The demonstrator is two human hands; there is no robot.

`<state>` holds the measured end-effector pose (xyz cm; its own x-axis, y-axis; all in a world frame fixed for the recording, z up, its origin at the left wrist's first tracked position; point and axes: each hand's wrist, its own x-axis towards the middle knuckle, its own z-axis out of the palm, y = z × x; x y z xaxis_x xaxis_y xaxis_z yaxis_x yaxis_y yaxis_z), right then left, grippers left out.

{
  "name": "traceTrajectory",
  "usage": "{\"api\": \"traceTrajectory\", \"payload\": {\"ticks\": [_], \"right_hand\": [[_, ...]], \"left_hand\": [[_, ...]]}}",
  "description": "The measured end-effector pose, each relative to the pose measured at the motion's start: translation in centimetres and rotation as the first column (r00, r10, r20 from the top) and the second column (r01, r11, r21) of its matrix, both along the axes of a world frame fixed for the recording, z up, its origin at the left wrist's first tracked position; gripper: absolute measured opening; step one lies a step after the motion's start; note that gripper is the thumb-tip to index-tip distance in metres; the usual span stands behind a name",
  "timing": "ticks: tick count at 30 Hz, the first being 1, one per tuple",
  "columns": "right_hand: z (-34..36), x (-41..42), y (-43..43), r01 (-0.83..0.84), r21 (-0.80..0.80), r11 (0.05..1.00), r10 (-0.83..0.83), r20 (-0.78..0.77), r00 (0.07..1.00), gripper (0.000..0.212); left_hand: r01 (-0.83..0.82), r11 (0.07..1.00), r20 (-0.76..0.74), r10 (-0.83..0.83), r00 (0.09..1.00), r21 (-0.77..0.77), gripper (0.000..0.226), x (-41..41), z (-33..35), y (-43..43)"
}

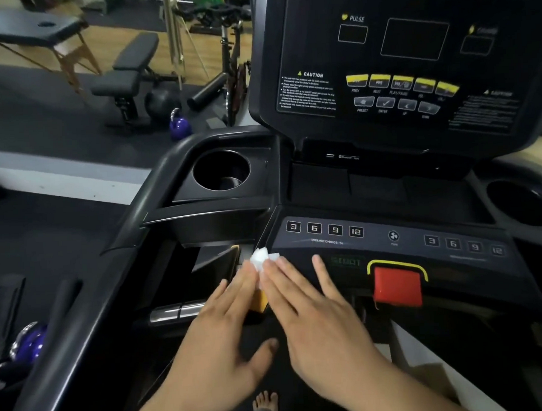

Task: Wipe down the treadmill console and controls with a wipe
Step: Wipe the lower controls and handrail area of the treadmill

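Both hands are in tight together, the left hand (226,341) and right hand (315,318) flat with fingers straight, their fingertips meeting on a small crumpled white wipe (261,258) at the left edge of the lower control panel (374,247). The left thumb is spread wide. Just beyond the wipe and to its right sit the incline buttons (325,229), the red stop button (397,285) lies right of the right hand, and the cup holder (195,174) is farther ahead.
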<state>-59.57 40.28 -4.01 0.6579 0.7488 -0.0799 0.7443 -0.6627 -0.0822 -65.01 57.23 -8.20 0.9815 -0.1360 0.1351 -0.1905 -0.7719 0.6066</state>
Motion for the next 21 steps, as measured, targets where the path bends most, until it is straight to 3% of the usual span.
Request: {"api": "traceTrajectory", "payload": {"ticks": [6,10,16,21], "right_hand": [[0.7,0.7,-2.2,0.089,-0.004,0.996,-0.089,0.032,0.996,0.075],[0.9,2.9,-3.6,0.17,-0.058,0.984,-0.164,0.084,0.983,0.077],[1.9,5.0,-9.6,0.39,-0.064,0.919,-0.382,0.108,0.918,0.066],[2.4,5.1,-16.1,0.542,-0.007,0.841,-0.54,0.059,0.839,0.064]], "left_hand": [[0.006,0.947,0.042,-0.021,0.999,0.32,0.097,1.4,0.8,-2.6],[-0.031,0.852,0.058,0.0,0.998,0.523,0.112,4.9,1.9,-6.0],[0.084,0.801,0.06,-0.148,0.987,0.593,0.109,9.6,3.1,-12.3],[0.279,0.777,-0.045,-0.309,0.95,0.564,0.11,11.6,4.4,-18.4]]}}
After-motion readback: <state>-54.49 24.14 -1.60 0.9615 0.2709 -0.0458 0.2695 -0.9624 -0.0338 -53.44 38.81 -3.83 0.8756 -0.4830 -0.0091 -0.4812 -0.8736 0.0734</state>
